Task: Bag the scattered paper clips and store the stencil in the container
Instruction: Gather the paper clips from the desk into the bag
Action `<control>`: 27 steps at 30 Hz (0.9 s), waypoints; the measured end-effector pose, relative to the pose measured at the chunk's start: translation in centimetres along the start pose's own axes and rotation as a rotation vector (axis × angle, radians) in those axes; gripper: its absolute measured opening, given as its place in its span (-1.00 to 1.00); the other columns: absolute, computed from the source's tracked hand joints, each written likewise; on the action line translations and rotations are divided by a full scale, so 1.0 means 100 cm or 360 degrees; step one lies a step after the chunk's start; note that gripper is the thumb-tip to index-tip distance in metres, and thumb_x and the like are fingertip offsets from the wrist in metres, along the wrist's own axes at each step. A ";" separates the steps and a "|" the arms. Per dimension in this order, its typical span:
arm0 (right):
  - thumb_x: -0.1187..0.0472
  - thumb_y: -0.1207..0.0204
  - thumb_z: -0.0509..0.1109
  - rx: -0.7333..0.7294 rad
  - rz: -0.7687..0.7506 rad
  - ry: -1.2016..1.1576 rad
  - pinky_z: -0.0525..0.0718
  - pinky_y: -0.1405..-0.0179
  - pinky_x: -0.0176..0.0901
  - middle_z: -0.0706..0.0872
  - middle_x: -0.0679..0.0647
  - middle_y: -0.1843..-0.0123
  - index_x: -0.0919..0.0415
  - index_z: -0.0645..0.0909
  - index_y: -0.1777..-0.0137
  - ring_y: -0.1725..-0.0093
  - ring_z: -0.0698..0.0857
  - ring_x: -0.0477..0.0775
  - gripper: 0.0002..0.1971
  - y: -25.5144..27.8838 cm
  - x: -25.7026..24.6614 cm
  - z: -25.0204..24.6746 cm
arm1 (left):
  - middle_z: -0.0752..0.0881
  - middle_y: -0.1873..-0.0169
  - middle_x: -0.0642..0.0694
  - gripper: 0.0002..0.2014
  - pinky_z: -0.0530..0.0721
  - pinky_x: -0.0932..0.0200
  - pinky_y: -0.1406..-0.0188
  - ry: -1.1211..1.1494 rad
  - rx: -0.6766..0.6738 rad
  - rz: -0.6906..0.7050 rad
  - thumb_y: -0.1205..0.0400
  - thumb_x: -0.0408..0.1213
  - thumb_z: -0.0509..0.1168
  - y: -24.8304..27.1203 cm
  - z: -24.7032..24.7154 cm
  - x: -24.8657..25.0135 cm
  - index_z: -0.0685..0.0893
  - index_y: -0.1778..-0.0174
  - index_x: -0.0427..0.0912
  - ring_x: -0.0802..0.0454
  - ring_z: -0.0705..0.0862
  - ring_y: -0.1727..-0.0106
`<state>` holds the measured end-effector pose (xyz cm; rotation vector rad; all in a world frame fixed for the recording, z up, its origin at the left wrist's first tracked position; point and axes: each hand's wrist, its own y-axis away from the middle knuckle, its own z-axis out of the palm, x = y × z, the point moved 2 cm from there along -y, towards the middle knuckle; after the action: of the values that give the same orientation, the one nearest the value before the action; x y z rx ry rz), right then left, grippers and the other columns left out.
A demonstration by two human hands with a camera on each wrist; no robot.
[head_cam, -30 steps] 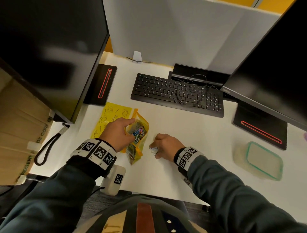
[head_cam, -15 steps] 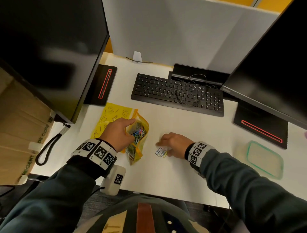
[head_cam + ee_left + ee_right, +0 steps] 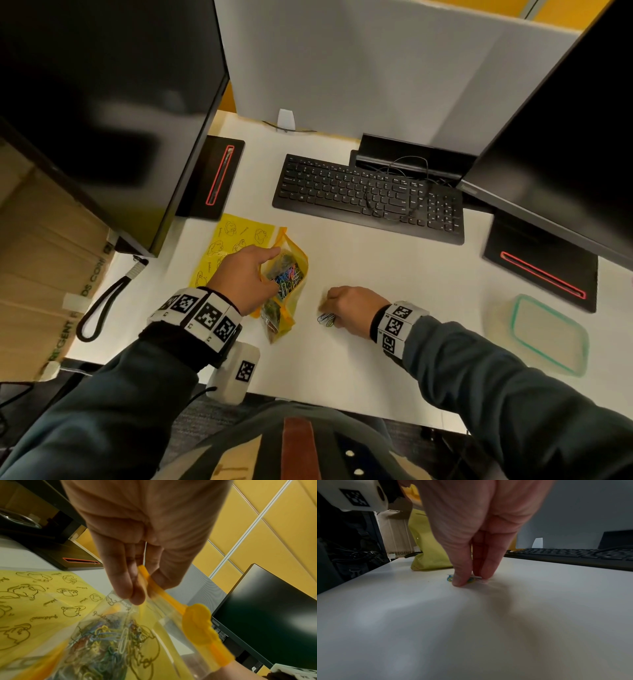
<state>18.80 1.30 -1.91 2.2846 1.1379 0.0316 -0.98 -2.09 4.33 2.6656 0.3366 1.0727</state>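
Zip bag (image 3: 286, 284) mouth held agape by left hand (image 3: 245, 279) pinching rim, ready for loading; last paper clips (image 3: 326, 318) pinched on desk (image 3: 394, 274) near front edge by right hand (image 3: 352, 308); stencil (image 3: 233, 246) left flat by left edge; container (image 3: 548, 334) parked near right edge

White desk (image 3: 394, 274), matte, light glare. Grey partition panel (image 3: 342, 68) behind desk, yellow wall panels (image 3: 274, 534) beyond with white seams. Two dark monitors: left monitor (image 3: 102, 102), right monitor (image 3: 565, 137), each on black base with red-outlined slot. Black keyboard (image 3: 366, 195) between them, cable looped over it. Cardboard box (image 3: 41, 274) left of desk.
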 end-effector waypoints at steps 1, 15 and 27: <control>0.36 -0.54 0.28 -0.0006 -0.0011 0.0017 0.63 -0.13 0.08 0.58 0.23 -0.26 0.24 0.53 -0.38 -0.23 0.59 0.30 -0.61 0.000 -0.001 0.001 | 0.53 -0.37 -0.10 -0.42 0.61 0.06 -0.19 -0.0002 0.0000 -0.0002 -0.41 -0.40 0.37 0.000 0.000 0.000 0.49 -0.37 -0.01 -0.16 0.63 -0.18; 0.48 -0.55 0.17 -0.0081 0.0105 0.0181 0.62 -0.04 0.08 0.59 0.37 -0.20 0.42 0.48 -0.29 -0.14 0.63 0.36 -0.69 -0.002 -0.019 -0.008 | 0.56 -0.32 -0.12 -0.43 0.63 0.06 -0.15 0.0007 0.0000 0.0008 -0.41 -0.41 0.37 -0.001 0.001 0.001 0.50 -0.36 -0.01 -0.17 0.64 -0.14; 0.55 -0.44 0.14 0.0241 0.0395 -0.0257 0.55 0.01 0.01 0.60 0.30 -0.12 0.36 0.48 -0.15 -0.08 0.62 0.30 -0.69 0.009 -0.022 0.020 | 0.56 -0.33 -0.13 -0.44 0.63 0.06 -0.14 -0.0034 -0.0015 0.0023 -0.41 -0.39 0.37 -0.004 0.004 0.003 0.51 -0.35 0.00 -0.18 0.65 -0.13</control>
<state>18.60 -1.66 -2.61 2.4998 0.7943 -0.1452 -0.55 -1.71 4.15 2.6732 0.3083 1.0464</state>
